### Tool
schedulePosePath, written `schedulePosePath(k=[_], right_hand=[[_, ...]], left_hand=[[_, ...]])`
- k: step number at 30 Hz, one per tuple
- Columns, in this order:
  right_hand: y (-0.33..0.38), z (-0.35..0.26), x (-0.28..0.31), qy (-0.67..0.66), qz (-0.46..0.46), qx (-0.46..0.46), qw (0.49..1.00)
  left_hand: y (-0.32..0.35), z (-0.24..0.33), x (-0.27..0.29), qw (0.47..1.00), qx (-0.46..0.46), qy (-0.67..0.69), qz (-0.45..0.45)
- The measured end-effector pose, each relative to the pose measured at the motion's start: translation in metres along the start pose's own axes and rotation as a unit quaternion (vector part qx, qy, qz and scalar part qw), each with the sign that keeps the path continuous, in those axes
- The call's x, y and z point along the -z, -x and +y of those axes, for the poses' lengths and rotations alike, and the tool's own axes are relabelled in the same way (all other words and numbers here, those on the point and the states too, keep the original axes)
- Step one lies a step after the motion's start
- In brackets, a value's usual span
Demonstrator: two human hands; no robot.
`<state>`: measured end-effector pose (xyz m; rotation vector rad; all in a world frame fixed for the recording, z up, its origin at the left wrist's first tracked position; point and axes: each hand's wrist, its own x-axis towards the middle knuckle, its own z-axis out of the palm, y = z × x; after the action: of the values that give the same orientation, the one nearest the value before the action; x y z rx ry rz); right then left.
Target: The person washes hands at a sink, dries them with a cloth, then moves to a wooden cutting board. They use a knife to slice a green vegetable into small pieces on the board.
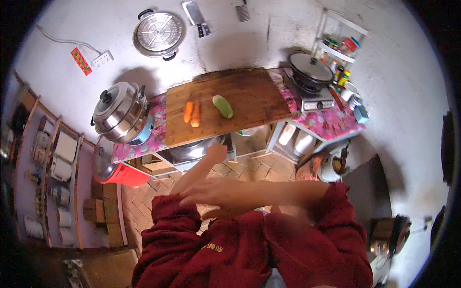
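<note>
Two orange carrots [188,112] lie beside a green gourd [223,106] on the wooden board [257,98], over there in the head view. The left hand [217,151] hangs just short of it, fingers too blurred to read. The right hand [200,192] touches the rolled left sleeve [174,208]; whether its fingers clamp it, I can't tell.

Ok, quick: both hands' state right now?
Left hand: held out, nothing visible in it; open or closed can't be told.
Right hand: at the left sleeve's cuff; grip can't be told.
</note>
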<state>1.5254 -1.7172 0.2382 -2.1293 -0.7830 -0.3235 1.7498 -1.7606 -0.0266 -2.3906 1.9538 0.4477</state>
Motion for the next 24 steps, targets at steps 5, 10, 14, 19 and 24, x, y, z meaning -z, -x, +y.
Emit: schedulePosePath(k=[5,10,14,19,24], right_hand=[[0.075,0.132,0.035,-0.027,-0.005,-0.233,0.972],[0.103,0.216,0.081,-0.009,-0.057,-0.358,0.932],[0.103,0.273,0.122,-0.043,-0.014,-0.477,0.878],[0.126,0.346,0.133,-0.081,0.082,-0.533,0.838],[0.104,0.397,0.145,-0.115,0.080,-0.554,0.821]], left_hand=[[-0.009,-0.083,-0.055,0.962,0.198,0.187,0.030],[-0.057,-0.150,-0.065,0.873,0.267,0.345,0.218],[-0.104,-0.187,-0.043,0.868,0.297,0.205,0.340],[-0.144,-0.198,0.001,0.866,0.394,0.125,0.282],[-0.170,-0.228,-0.030,0.805,0.481,0.170,0.303]])
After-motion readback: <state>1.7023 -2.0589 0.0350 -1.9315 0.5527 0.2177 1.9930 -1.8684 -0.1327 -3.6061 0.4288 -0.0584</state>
